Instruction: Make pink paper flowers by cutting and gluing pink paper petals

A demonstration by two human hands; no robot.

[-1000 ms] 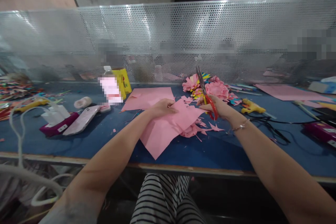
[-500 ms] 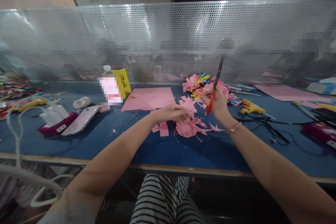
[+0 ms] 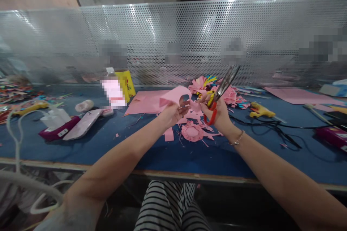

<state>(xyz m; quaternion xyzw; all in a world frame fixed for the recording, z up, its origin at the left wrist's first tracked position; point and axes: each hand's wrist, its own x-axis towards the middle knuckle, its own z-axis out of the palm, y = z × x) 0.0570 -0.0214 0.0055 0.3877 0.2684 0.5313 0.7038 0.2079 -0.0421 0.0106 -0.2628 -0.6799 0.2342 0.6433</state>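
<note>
My left hand is closed on a piece of pink paper with a rounded cut-out, lifted above the table. In my right hand is a pair of scissors with red handles, blades pointing up and away to the right. Below the hands lies a round pink paper rosette with a ruffled edge, among pink scraps. Just behind my right hand sit pink paper flowers with yellow and blue strips.
A pink sheet lies left of the hands, near a bottle and a yellow packet. Rightward is a yellow glue gun with a black cable. A phone leans on a purple power strip. A perforated metal screen stands behind.
My left hand has raised the pink paper piece off the table. The scissors in my right hand have turned, blades now tilting right with their flat side showing.
</note>
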